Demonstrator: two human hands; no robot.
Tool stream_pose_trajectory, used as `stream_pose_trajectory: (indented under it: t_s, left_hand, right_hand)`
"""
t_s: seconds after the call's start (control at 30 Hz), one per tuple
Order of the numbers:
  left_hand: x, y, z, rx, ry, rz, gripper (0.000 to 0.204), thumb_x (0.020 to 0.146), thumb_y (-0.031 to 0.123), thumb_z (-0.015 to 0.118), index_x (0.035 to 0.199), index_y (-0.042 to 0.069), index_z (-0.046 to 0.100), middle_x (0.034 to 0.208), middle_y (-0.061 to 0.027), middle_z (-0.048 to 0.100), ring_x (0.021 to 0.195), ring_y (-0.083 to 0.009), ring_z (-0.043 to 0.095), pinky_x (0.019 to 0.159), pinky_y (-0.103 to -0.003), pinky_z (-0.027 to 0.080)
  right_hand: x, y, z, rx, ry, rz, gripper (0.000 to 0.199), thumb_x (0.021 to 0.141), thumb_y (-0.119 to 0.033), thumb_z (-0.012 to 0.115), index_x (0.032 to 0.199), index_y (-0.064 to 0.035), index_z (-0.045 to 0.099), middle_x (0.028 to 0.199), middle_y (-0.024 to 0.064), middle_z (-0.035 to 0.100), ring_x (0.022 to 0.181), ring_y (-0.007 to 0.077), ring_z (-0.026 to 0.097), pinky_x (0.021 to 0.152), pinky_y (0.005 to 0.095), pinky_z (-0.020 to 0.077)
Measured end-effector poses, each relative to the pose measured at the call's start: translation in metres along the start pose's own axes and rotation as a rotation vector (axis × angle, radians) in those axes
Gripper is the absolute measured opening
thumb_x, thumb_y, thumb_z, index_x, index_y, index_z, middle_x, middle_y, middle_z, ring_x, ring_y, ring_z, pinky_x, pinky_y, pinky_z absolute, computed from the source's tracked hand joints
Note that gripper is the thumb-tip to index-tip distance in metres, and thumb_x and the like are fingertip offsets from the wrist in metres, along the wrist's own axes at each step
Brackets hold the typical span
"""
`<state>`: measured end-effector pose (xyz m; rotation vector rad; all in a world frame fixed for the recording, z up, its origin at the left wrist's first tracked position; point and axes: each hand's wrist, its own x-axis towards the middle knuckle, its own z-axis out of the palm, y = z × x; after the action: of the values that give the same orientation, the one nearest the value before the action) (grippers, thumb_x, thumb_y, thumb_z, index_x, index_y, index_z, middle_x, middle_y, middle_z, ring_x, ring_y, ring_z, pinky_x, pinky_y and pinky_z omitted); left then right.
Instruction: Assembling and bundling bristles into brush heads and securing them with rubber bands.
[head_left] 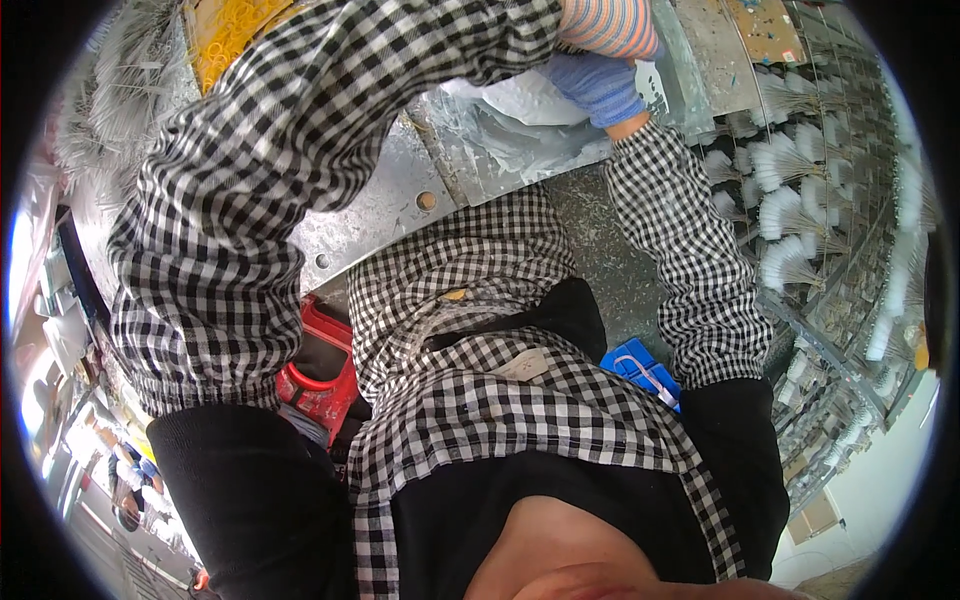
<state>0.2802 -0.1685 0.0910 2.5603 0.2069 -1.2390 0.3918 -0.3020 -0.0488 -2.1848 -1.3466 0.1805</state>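
Note:
My left hand [612,28], in an orange, blue and white striped knit covering, reaches across to the top edge of the head view. Just below it is my right hand [598,88], in a blue knit covering, close against the left sleeve. The fingers of both hands are hidden by the sleeve and the frame's edge, so I cannot make out what they hold. Under them lies a soft white mass [530,100] on a grey worktop [520,155] smeared with whitish paste. Black-and-white checked sleeves cover both forearms.
Yellow rubber bands [235,35] lie in a tray at upper left, beside long grey bristles [115,110]. A wire rack holding several white bristle bundles [790,205] stands at right. Beside my lap are a red plastic object [318,385] and a blue one [640,368].

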Motion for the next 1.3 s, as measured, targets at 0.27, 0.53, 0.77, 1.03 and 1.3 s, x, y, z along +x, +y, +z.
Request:
stream_pose_trajectory:
  t_s: [0.27,0.53,0.77,1.03,1.3]
  left_hand:
    - [0.051,0.042,-0.039,-0.083,0.566,0.198,0.043,0.083,0.037,0.061,0.099,0.000,0.075,0.093,-0.0200,0.072,0.098,-0.0403,0.069,0.088,-0.049,0.053]
    - [0.047,0.033,-0.037,-0.197,0.711,0.245,0.036,0.077,0.034,0.064,0.086,0.000,0.074,0.083,-0.0228,0.070,0.083,-0.0389,0.070,0.078,-0.050,0.054]
    - [0.133,0.068,0.002,-0.373,2.026,-0.376,0.038,0.077,0.034,0.064,0.091,0.001,0.075,0.090,-0.0225,0.071,0.091,-0.0397,0.069,0.084,-0.051,0.053]
    - [0.054,0.034,-0.035,-0.176,0.724,0.120,0.037,0.076,0.033,0.064,0.090,0.001,0.076,0.090,-0.0227,0.071,0.088,-0.0398,0.069,0.081,-0.051,0.053]
    - [0.048,0.039,-0.028,-0.187,0.771,0.120,0.039,0.078,0.034,0.063,0.092,0.000,0.077,0.092,-0.0233,0.072,0.090,-0.0388,0.070,0.081,-0.048,0.054]
  right_hand:
    - [0.001,0.018,0.032,-0.113,0.268,-0.116,0.063,0.090,-0.060,0.063,0.133,-0.0146,0.062,0.126,0.0059,0.068,0.116,0.0246,0.063,0.094,0.0384,0.0514]
    - [-0.006,0.002,0.020,-0.067,0.258,-0.064,0.052,0.094,-0.050,0.061,0.130,-0.0126,0.064,0.120,0.0069,0.071,0.112,0.0250,0.065,0.089,0.0387,0.0527]
    - [0.001,-0.001,0.004,-0.171,-0.012,0.041,0.051,0.094,-0.048,0.060,0.128,-0.0108,0.065,0.117,0.0058,0.072,0.109,0.0239,0.066,0.090,0.0377,0.0525]
    - [0.008,-0.004,0.015,-0.094,0.066,-0.035,0.039,0.093,-0.041,0.060,0.119,-0.0129,0.069,0.106,0.0029,0.074,0.099,0.0227,0.068,0.082,0.0368,0.0533]
    - [0.006,0.007,0.028,-0.185,0.174,-0.080,0.044,0.094,-0.043,0.059,0.123,-0.0117,0.068,0.111,0.0041,0.073,0.103,0.0233,0.068,0.085,0.0399,0.0528]
